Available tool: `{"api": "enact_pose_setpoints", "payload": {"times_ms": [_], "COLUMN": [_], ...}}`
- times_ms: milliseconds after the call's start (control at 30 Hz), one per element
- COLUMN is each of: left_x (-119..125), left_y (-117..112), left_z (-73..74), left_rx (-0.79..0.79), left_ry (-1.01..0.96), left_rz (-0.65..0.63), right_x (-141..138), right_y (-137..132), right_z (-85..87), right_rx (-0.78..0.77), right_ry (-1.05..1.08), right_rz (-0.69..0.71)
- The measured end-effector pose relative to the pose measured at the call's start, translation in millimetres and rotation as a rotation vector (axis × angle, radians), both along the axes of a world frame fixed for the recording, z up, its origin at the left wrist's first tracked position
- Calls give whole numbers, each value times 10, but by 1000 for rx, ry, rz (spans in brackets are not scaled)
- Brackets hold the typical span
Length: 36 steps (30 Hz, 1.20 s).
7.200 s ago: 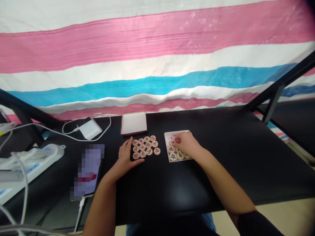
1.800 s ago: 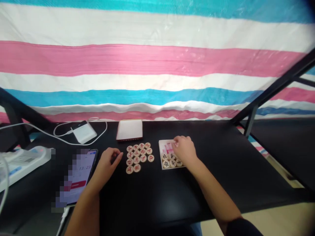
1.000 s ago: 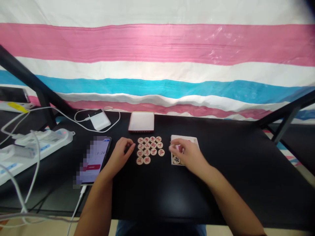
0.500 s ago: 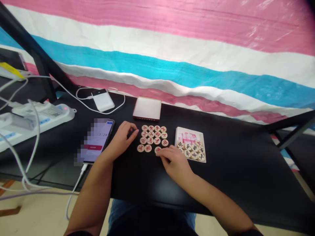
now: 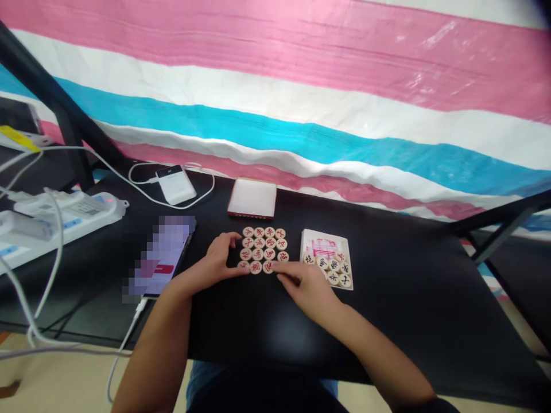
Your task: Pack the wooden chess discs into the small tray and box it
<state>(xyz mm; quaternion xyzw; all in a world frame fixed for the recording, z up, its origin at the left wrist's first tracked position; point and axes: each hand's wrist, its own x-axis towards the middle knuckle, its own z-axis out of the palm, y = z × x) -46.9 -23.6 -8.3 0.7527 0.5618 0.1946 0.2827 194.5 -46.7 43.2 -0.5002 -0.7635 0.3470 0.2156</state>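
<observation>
Round wooden xiangqi pieces with red characters [image 5: 259, 243] lie in close rows on the black table. My left hand [image 5: 218, 259] sits along their left side, thumb and forefinger spread apart. Its thumb touches the bottom-left xiangqi piece [image 5: 243, 265], and its forefinger is near the top-left one. My right hand [image 5: 306, 281] rests at the lower right of the rows, fingertips pinched at the edge of a red xiangqi piece [image 5: 267, 267] in the bottom row. Beside that hand is a shallow white box [image 5: 306, 240] with black-marked xiangqi pieces [image 5: 333, 265], partly covered by the hand.
An open box lid [image 5: 252, 196] lies behind the rows. To the left are a phone [image 5: 161, 258] on a charging cable, a white power bank [image 5: 175, 184] and a power strip [image 5: 86, 213] with cords. A striped sheet [image 5: 301, 86] hangs behind the table [image 5: 408, 287].
My right hand has slid the red xiangqi piece left against its neighbour in the bottom row. My left thumb has come down to the bottom-left piece, widening that hand. The view has tilted slightly.
</observation>
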Motion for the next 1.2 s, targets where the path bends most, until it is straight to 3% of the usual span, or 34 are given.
{"api": "enact_pose_setpoints", "payload": {"times_ms": [133,200,333,500,833,967,1067,1200], "left_x": [-10,-5,1,-13,17,23,33,32], "left_y": [37,62,111,138,141,137,139,138], "left_z": [-52,-55,-42,-12,24,26,34,33], "left_rx": [10,0,-21,-26,-8,2,-7,-5], "left_ry": [-6,-18,-19,4,13,25,28,18], "left_rz": [39,84,140,129,126,110,111,109], "right_x": [363,587,862,842,834,831,683,344], "right_y": [273,397,527,538,539,526,427,197], "right_z": [182,225,198,172,160,202,261,236], "right_rx": [42,-5,-185,-193,-206,-115,-19,43], "right_ry": [-241,-394,-645,-754,-684,-538,-318,-103], "right_rz": [-335,-434,-419,-366,-445,-463,-367,-87]}}
